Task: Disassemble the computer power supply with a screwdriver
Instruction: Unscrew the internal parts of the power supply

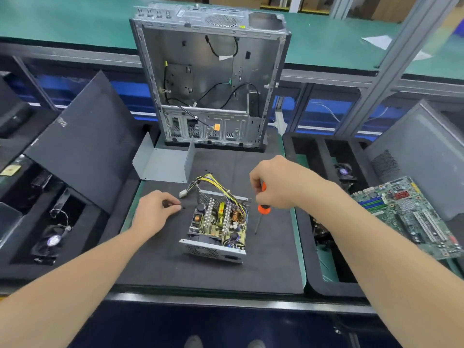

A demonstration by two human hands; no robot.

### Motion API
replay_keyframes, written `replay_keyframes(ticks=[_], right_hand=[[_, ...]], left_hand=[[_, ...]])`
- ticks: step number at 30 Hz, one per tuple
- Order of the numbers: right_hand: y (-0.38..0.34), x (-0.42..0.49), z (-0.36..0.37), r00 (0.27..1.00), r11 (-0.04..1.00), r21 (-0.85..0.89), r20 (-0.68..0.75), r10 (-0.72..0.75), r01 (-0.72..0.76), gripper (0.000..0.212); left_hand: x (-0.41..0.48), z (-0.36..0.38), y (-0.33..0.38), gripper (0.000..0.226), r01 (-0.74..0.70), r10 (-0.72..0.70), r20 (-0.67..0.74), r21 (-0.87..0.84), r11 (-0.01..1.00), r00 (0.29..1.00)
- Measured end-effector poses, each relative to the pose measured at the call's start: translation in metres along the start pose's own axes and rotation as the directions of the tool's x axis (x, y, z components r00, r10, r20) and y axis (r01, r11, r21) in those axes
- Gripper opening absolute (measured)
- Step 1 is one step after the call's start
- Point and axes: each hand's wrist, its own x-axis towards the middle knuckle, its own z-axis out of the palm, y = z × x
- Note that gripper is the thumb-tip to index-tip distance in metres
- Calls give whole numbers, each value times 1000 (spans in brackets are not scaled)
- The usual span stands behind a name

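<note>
right hand [273, 183] grips orange screwdriver [262, 209] beside opened power supply [216, 222] | left hand [154, 209] curled, can't tell if holding anything | gutted case [211, 79] behind, motherboard [411, 214] off right | labels unreadable

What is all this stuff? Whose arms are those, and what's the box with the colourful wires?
The camera sits on a person's head, looking down, so those are that person's own arms. The box is a computer power supply with its lid off, lying on a black mat. The right hand grips an orange screwdriver, tip pointing down. The left hand rests beside the box; whether it pinches anything is too small to tell. Behind stands an opened computer case.
</note>
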Motion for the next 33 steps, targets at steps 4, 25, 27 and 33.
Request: replay_keyframes(ticks=[4, 25, 27, 33], right_hand=[[-5, -2, 0, 997, 997, -14, 1, 71, -71, 15], [-26, -31, 26, 988, 985, 141, -105, 114, -99, 12], [-25, -32, 32, 989, 985, 151, -101, 104, -88, 16], [-13, -32, 48, 987, 981, 182, -137, 89, -63, 12]], left_hand=[[9, 12, -5, 10, -51, 51, 33, -9, 999, 998], [-21, 10, 136, 5, -733, 788, 218, -288, 616, 576], [-24, 22, 142, 9, -724, 791, 380, -339, 601, 479], [-26, 45, 125, 47, -708, 794, 394, -373, 599, 464]])
